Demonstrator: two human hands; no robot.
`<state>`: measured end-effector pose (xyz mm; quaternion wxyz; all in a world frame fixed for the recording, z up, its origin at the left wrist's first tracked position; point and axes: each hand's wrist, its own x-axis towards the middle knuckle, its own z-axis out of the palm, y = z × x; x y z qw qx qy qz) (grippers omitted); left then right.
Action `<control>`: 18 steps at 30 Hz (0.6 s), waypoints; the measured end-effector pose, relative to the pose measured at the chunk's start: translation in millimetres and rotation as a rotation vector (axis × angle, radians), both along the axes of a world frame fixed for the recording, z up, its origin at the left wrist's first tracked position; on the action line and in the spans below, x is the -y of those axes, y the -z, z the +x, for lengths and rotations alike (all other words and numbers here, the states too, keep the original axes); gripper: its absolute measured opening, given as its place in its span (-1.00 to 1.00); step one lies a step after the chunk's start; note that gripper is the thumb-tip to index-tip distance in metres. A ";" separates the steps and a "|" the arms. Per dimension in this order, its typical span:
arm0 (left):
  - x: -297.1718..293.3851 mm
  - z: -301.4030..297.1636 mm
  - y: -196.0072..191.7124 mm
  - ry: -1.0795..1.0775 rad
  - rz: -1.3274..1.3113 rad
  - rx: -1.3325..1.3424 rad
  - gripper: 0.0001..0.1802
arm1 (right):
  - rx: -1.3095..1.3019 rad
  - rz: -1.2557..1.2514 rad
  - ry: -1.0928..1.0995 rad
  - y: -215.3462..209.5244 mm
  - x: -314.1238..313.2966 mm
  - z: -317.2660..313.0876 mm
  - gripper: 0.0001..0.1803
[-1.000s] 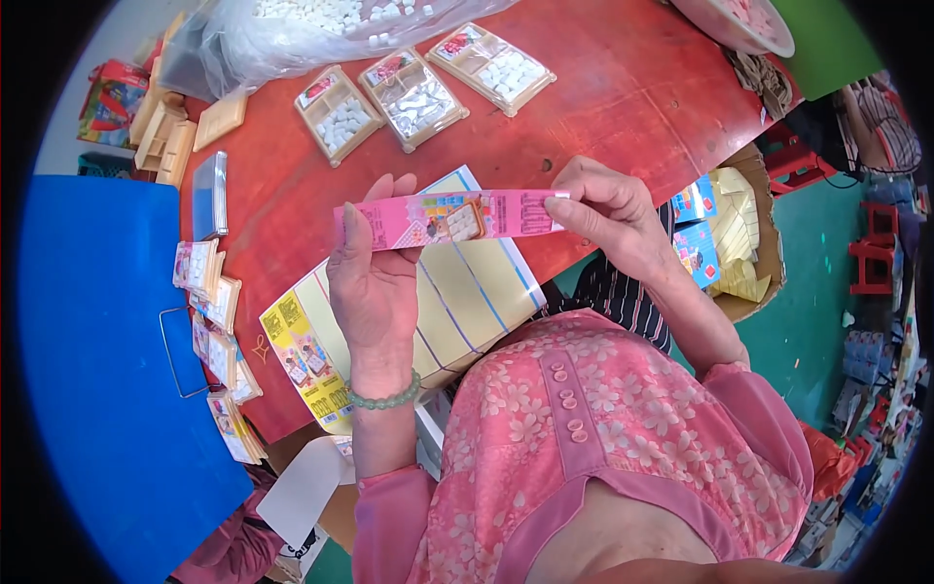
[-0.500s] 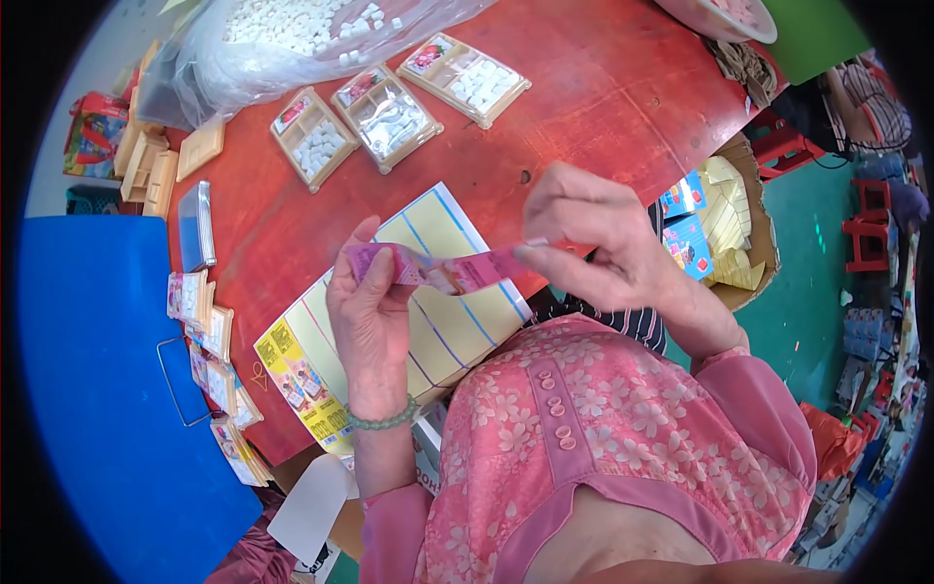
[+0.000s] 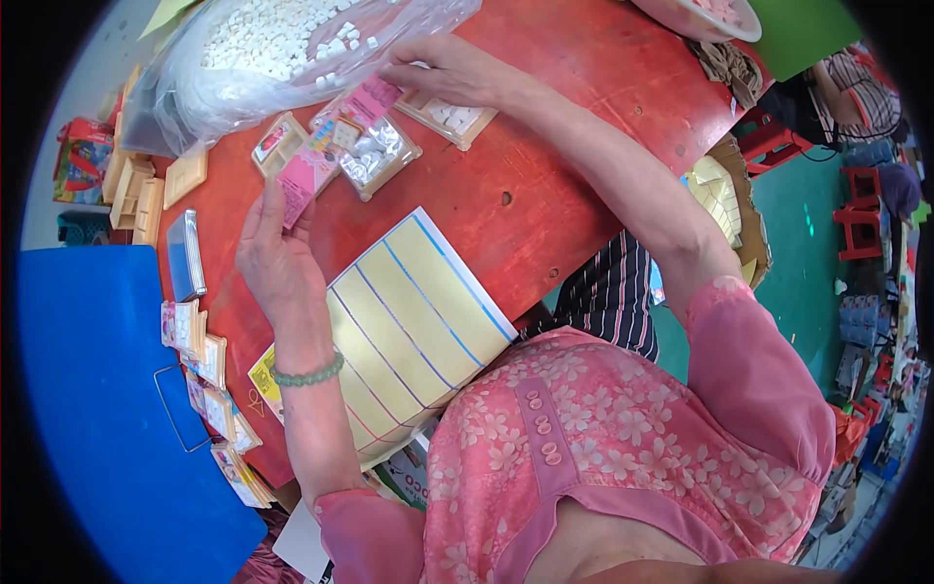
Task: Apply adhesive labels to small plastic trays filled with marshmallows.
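A pink printed paper strip (image 3: 338, 135) is stretched slantwise between my two hands, above the wooden trays. My left hand (image 3: 282, 238), with a green bead bracelet on its wrist, pinches the near end. At the far end my right hand (image 3: 438, 70) pinches the strip near the plastic bag. Beneath it lies a wooden tray with white cubes under clear wrap (image 3: 381, 161). One wooden tray (image 3: 281, 139) to its left is partly covered by the strip, and another tray with white cubes (image 3: 454, 119) shows under my right hand.
A sheet of pale yellow labels (image 3: 413, 311) lies at the near table edge. Behind the trays sits a clear plastic bag of white cubes (image 3: 263, 49). Stacked filled trays (image 3: 209, 360) line the left edge beside a blue board (image 3: 92, 389). A bowl (image 3: 705, 18) stands far right.
Both hands have moved forward and left, carrying the pink strip from above the label sheet to above the wooden trays. The strip is now spread out straighter.
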<state>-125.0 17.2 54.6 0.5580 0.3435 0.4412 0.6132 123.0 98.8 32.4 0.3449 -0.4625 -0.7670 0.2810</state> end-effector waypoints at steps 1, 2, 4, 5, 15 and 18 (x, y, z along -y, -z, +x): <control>-3.8 0.7 -0.6 -0.017 0.018 -0.058 -0.69 | 0.000 -0.010 0.003 2.2 -6.8 -3.4 -0.69; -6.7 1.5 -1.0 -0.034 0.035 -0.117 -0.68 | 0.090 0.064 0.017 4.8 -12.6 -6.6 -0.70; -11.2 2.6 -0.3 -0.039 0.023 -0.140 -0.68 | 0.180 0.132 0.028 10.6 -22.2 -7.8 -0.70; -12.8 3.9 0.2 -0.045 0.018 -0.163 -0.67 | 0.227 0.192 0.035 13.5 -25.5 -6.7 -0.72; -13.2 13.4 16.8 0.036 -0.037 -0.229 -0.71 | 0.194 0.181 0.146 32.7 12.6 20.2 -0.69; -5.4 30.3 16.8 0.102 -0.048 -0.191 -0.71 | 0.129 0.171 0.223 29.6 38.0 37.0 -0.69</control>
